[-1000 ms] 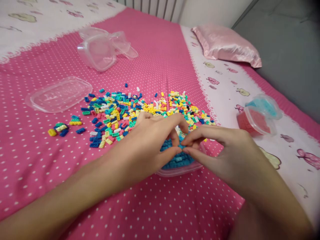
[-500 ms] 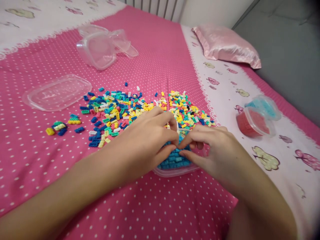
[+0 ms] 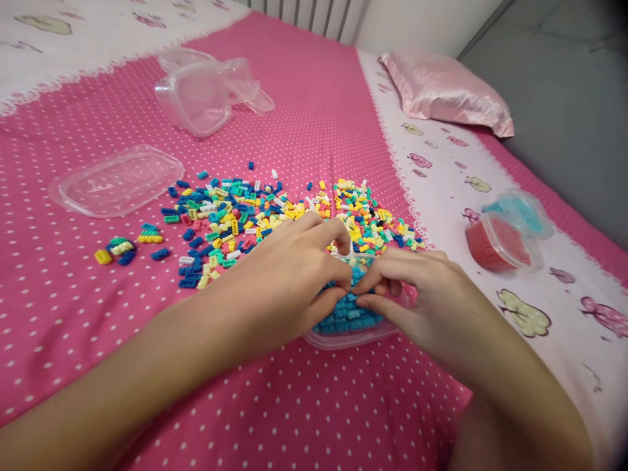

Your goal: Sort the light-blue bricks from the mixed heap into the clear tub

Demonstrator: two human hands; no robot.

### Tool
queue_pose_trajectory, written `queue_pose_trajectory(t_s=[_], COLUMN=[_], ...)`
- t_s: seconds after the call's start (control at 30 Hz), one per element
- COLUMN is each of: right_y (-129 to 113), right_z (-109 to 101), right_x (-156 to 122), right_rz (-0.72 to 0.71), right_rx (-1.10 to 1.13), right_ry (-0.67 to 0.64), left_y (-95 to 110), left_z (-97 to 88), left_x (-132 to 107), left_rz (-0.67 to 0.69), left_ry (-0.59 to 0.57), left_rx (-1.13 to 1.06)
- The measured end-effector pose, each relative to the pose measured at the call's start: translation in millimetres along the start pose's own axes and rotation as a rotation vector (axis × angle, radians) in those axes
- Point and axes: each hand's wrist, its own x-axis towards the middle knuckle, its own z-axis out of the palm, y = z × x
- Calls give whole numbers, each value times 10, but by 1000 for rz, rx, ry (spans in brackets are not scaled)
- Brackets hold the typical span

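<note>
1. Got left hand (image 3: 300, 278) and right hand (image 3: 426, 289) nearly pinched over blue bricks (image 3: 347, 318) in the clear tub (image 3: 338, 341); can't tell about anything held.
2. Nudge gently, tbh, and line up edges snugly.

- Pink dotted sheet (image 3: 304, 405), near side: open cloth between the two forearms, up to the clear container (image 3: 343, 341) of blue bricks.
- Left hand (image 3: 299, 271) and right hand (image 3: 415, 281): meeting over that container; approach from above blocked, fingertips nearly touching.
- Left forearm: bars low passage from the left along the near side.
- Loose toy bricks (image 3: 228, 219): broad heap beyond the hands; no brick-free path straight across it.
- Far sheet: wide lane between heap and pink satin pillow (image 3: 446, 95).
- Clear lid (image 3: 118, 184) and transparent tubs (image 3: 199, 98): obstacles at left, bare cloth between.
- Red-filled tub (image 3: 493, 247): well right of the right hand, printed cloth between.
</note>
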Motion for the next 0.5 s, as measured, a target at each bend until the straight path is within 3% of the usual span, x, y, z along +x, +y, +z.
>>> queue_pose_trajectory(t_s=[0.5], right_y=[-66], right_z=[24], right_x=[35], right_rz=[52], right_rx=[-62], right_ry=[-12], left_y=[-10], left_z=[4], left_x=[8], left_rz=[13], left_ry=[5], left_rx=[-8])
